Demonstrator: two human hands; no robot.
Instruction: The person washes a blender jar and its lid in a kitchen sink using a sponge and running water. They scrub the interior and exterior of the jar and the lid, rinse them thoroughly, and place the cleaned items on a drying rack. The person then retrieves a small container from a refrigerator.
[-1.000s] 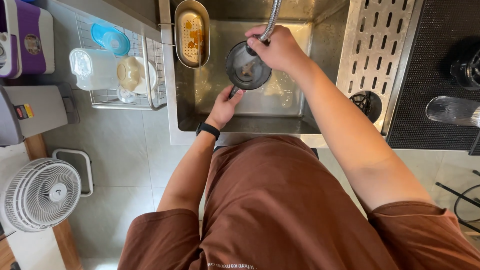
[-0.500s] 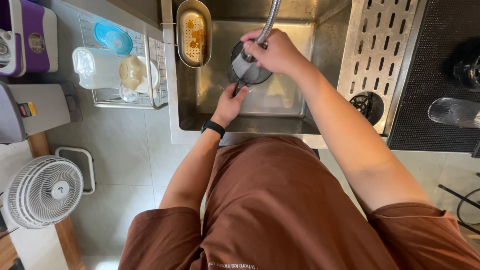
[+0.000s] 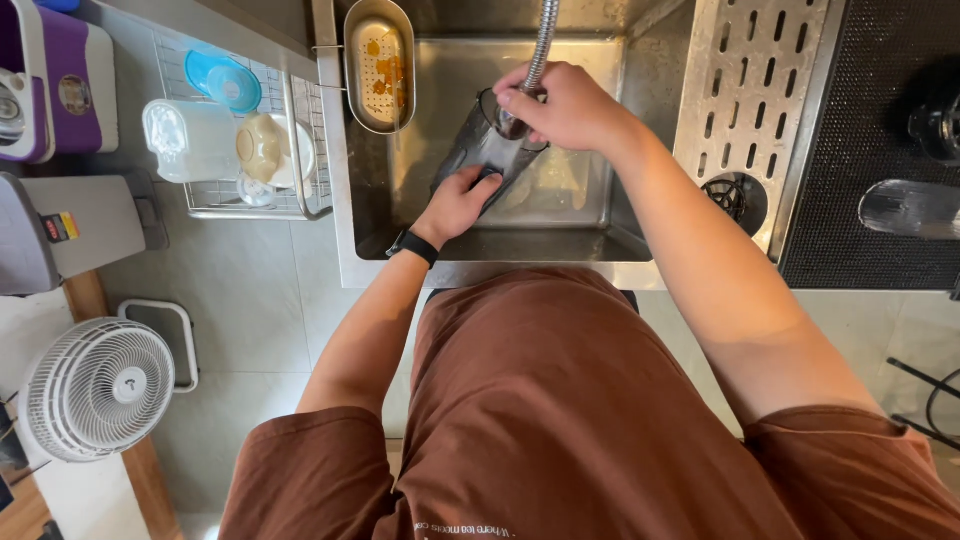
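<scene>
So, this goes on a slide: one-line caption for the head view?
Left hand steadies a tilted dark cup over the sink while right hand holds the sprayer hose.

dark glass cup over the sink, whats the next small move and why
Probably tip the dark glass cup a little further and turn it under the spray head. The left hand grips its base, tilted over the sink; the right hand holds the hose faucet right at the cup's mouth. Turning it would likely bring the whole inner wall under the spray head.
</scene>
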